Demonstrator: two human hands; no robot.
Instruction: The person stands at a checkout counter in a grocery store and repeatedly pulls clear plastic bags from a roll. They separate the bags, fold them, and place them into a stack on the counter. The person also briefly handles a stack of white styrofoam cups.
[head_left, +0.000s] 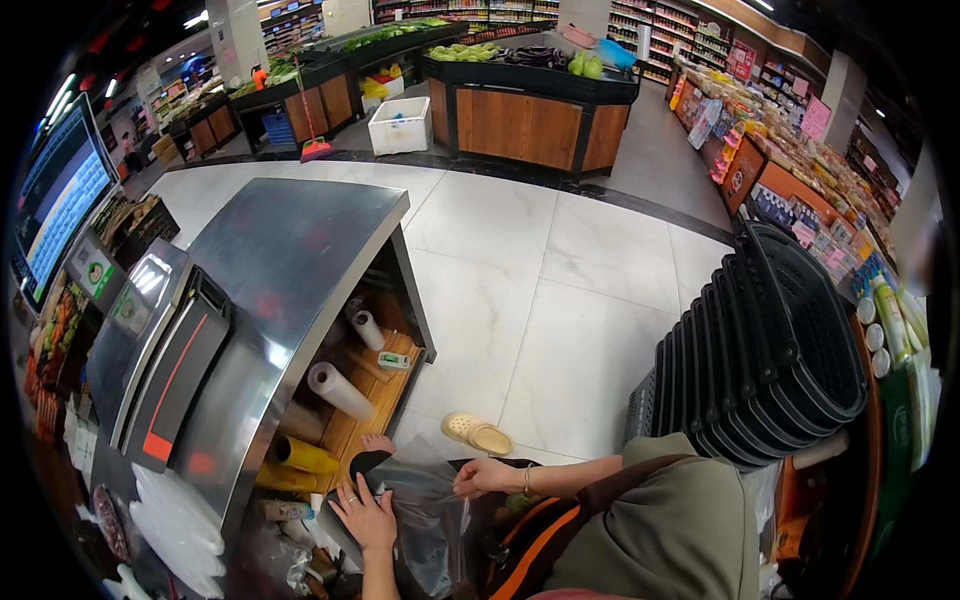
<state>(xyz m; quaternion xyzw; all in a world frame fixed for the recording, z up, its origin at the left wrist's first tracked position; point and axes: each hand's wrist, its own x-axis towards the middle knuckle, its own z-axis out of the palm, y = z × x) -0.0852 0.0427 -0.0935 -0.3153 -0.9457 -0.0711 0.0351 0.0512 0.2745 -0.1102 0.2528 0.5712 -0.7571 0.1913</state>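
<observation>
A clear plastic bag (431, 517) lies loosely over my lap. My right hand (486, 478), with a bracelet at the wrist, pinches the bag's upper edge between its fingertips. On the left, my left hand (366, 514) rests palm down with its fingers apart, against dark cloth that seems to be over my knee. A ring is on one of its fingers. The bag's near edge touches or lies just beside that hand; the exact contact is hidden. One bare foot (377, 442) shows beyond the bag, and a beige clog (477, 433) sits on the floor.
At left stands a steel counter (300, 225) with a weighing scale (176, 375). Its wooden shelf (382, 397) holds a plastic bag roll (339, 390) and yellow rolls (304, 454). Stacked black baskets (720, 352) rise at right. Ahead are a white crate (400, 127) and a vegetable stand (517, 127).
</observation>
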